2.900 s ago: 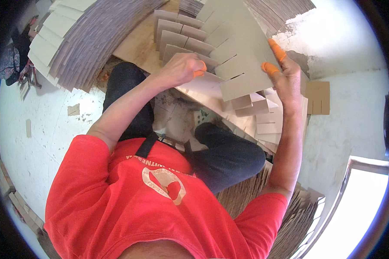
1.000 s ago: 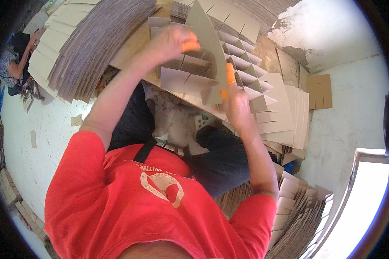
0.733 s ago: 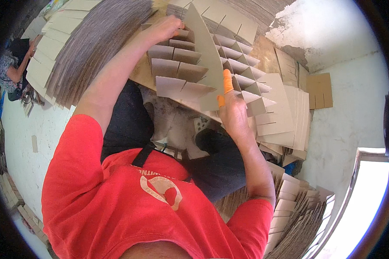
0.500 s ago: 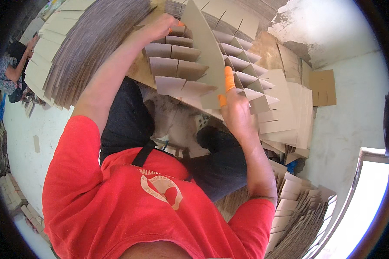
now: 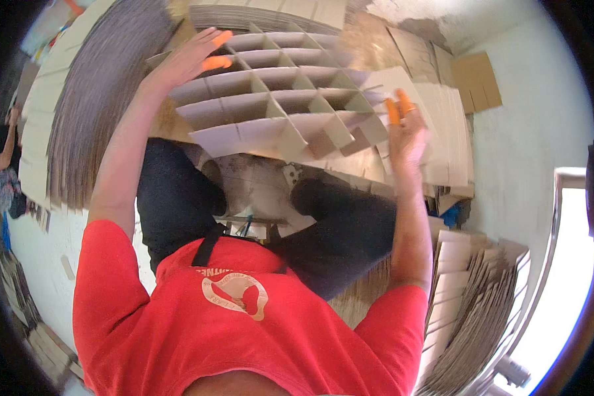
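Two bare hands flank one cardboard divider grid (image 5: 294, 102), which sits on the worktop (image 5: 366, 165) directly ahead of the seated person. Governing relation: the grid lies between the grips, to the right of the left hand (image 5: 201, 56) and to the left of the right hand (image 5: 408, 129). As far as the bent view allows a reading, its longer spread runs crosswise, hand to hand; the cross strips (image 5: 241, 137) follow that line, while the long dividers (image 5: 336, 129) slant from far left to near right. The left hand is judged the nearer, being over the far left strip ends; the right hand is just beside the right edge. On the left, the strips project beyond the last divider, and slits show in the nearest ones. State of grip: the left is unclenched, its orange-covered fingers extended; the right is likewise loosened, fingers raised. Contact with the card cannot be confirmed for either hand. Against the frame half a second ago, the tall panel that stood above the grid in the right hand's grasp no longer rises there; every divider now appears about level with the strips. The right hand has shifted from the panel to the grid's right side, beside the slotted sheets (image 5: 439, 125). The left hand remains at the far left, its fingers now spread. The viewpoint has also shifted.
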The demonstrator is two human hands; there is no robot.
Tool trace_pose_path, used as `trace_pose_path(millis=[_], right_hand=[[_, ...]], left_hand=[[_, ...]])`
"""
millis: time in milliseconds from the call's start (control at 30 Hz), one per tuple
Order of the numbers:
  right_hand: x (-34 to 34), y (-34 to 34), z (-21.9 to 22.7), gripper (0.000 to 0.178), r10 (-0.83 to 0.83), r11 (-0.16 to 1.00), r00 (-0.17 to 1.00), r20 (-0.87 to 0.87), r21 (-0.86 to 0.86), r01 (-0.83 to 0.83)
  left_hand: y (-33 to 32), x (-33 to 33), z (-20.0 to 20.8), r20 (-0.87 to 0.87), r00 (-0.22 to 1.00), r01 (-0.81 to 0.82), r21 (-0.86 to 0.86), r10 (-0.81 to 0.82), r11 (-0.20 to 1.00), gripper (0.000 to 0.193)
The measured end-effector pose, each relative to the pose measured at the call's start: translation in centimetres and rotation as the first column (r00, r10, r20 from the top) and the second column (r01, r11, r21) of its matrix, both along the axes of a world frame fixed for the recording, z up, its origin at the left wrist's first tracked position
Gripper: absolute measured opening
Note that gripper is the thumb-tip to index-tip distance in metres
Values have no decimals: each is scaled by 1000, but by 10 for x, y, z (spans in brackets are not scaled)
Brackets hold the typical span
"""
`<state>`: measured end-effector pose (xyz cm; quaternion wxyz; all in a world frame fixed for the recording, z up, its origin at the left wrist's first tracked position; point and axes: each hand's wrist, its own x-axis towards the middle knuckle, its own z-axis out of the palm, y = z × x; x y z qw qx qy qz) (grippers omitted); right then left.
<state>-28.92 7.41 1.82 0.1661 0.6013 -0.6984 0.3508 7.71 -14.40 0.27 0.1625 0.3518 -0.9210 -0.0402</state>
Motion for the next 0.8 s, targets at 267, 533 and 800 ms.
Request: trace_pose_path(millis=[267,533,800], right_hand=[[-164,61,-69,73,-586,605,736,-339,420,676],[-182,50,-96,90,-505,551,693,-514,426,717],[-218,70,-69,66,-599,549,677,-428,396,736]], left_hand=[[6,-10,10,37,997,-54,-212,63,976,58],[52,4,27,-243,960,-177,-149,137,973,55],[67,35,21,-337,925,-224,-105,177,969,44]])
